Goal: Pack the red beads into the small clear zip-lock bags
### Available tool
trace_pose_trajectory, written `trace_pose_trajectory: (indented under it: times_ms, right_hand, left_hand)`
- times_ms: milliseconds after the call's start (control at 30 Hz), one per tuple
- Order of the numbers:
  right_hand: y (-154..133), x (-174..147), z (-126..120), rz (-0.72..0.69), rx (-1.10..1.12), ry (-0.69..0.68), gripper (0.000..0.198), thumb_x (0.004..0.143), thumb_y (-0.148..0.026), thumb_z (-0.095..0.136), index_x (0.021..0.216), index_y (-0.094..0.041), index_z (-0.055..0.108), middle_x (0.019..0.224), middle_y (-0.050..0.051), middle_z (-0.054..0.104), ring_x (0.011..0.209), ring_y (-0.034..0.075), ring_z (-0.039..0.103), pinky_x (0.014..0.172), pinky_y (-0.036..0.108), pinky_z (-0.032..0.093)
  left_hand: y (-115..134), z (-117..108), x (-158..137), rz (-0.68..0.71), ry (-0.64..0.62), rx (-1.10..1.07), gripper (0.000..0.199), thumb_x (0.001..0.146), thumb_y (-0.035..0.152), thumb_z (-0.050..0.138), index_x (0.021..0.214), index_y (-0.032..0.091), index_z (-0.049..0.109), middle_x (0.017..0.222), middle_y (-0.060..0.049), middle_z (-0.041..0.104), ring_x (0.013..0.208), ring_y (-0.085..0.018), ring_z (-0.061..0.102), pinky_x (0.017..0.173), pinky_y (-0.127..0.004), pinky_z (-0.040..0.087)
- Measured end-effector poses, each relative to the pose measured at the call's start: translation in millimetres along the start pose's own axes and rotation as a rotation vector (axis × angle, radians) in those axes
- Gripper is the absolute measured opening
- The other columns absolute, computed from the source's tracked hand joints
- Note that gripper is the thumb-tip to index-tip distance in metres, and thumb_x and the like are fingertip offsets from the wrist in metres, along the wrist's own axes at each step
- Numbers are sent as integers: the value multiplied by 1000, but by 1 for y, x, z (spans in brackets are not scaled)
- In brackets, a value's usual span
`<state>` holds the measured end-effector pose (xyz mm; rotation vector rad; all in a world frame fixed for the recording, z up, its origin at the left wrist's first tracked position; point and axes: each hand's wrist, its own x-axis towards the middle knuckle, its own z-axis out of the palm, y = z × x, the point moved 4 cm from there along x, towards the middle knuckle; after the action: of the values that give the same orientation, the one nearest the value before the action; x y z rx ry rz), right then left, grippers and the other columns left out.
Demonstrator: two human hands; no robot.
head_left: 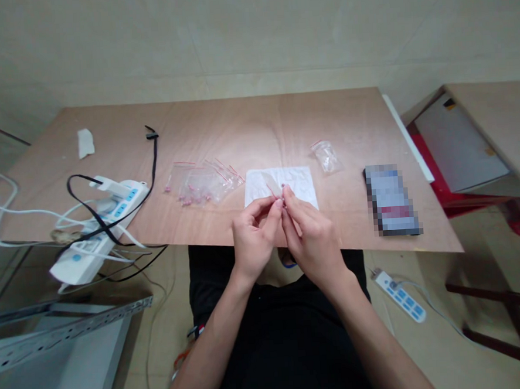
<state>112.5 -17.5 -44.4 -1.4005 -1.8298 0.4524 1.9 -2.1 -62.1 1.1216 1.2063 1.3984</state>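
Note:
In front of me, both hands meet over a white sheet (pixel 301 180) near the table's front edge. A small clear zip bag (pixel 271 184) with a reddish seal line sticks up between the fingertips. My left hand (pixel 254 236) is closed, pinching the bag's edge between thumb and forefinger. Closed at the same spot, my right hand (pixel 310 233) has its fingertips on the bag too. A tiny dark reddish bit shows by the right fingertips; its kind is too small to tell. To the left lie several overlapping zip bags (pixel 215 182) with small pinkish pieces in them.
A bunch of clear zip bags (pixel 327 157) lies behind the right hand. Farther right is a blurred-out phone (pixel 392 201). At the left, a power strip (pixel 81 258) overhangs the table edge among cables and a black strap (pixel 155 157). A white scrap (pixel 86 143) lies behind.

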Motion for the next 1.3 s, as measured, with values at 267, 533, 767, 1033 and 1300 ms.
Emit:
trace_pose_trajectory:
  times_ms: [267, 533, 767, 1033, 1300]
  right_hand:
    - [0, -2, -2, -22, -18, 34, 38, 97, -26, 44, 123, -7, 63, 117, 18, 69, 103, 27, 69, 88, 42, 58]
    - [0, -4, -2, 20, 105, 41, 31, 96, -23, 46, 110, -9, 70, 110, 15, 72, 103, 24, 68, 91, 38, 55]
    - [11, -2, -7, 232, 410, -12, 25, 93, -34, 55, 95, -20, 75, 86, 5, 73, 79, 16, 68, 71, 28, 52]
    - [9, 7, -20, 110, 8, -127, 34, 93, -26, 50, 67, -16, 68, 59, 3, 67, 52, 12, 59, 50, 23, 36]
    - [30, 31, -34, 152, -122, -17, 26, 79, -23, 59, 102, -16, 71, 95, 11, 74, 75, 22, 69, 66, 33, 51]
  left_hand:
    - [-6, -6, 6, -86, -50, -62, 12, 81, 26, 66, 82, 18, 75, 83, -3, 76, 81, -15, 71, 78, -25, 56]
    - [-7, -7, 9, -126, -134, -42, 11, 73, 26, 74, 75, 16, 73, 78, -3, 75, 74, -15, 69, 73, -25, 56]
    - [19, -5, 2, 121, -314, 388, 11, 84, 20, 63, 82, 19, 73, 81, 0, 75, 76, -13, 68, 73, -22, 52]
    - [33, 0, -9, 224, -124, 697, 13, 83, 21, 60, 72, 18, 68, 69, -1, 73, 63, -13, 68, 62, -22, 50]
    - [30, 4, 13, 145, 13, 720, 12, 77, 24, 62, 66, 19, 61, 61, 1, 68, 58, -12, 65, 58, -22, 45]
